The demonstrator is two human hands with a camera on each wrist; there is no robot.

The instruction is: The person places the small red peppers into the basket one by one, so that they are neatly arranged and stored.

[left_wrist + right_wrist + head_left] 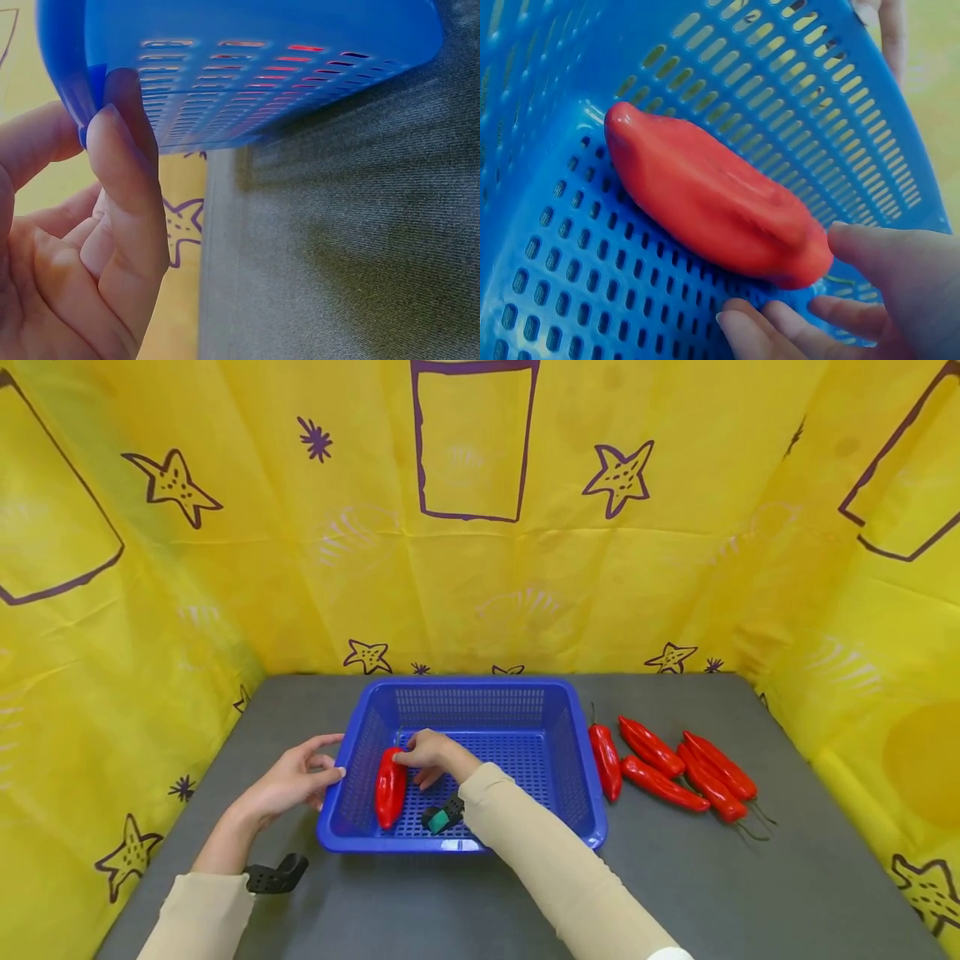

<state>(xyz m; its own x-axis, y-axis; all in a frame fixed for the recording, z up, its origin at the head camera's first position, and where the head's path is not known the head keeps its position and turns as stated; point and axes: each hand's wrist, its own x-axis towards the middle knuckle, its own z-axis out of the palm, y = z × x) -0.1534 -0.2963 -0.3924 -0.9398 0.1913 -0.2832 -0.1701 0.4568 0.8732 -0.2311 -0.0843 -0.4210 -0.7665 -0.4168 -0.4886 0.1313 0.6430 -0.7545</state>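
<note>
A blue plastic basket [465, 846] with slotted walls stands on the grey table. My left hand [295, 779] pinches the basket's left rim between thumb and fingers, as the left wrist view also shows. Inside, along the left wall, lies a red pepper [390, 789] with its stem end away from me. My right hand [437, 755] reaches into the basket at that end. In the right wrist view its thumb [889, 251] touches the pepper, while the other fingers [754, 330] are loosely bent beside it, apart from the thumb and not closed round it.
To the right of the basket, several more red peppers [663, 785] with green stems lie on the table [675, 877]. One long pepper [605, 762] lies close against the basket's right side. Yellow cloth [472, 585] with starfish drawings encloses the table at the back and sides.
</note>
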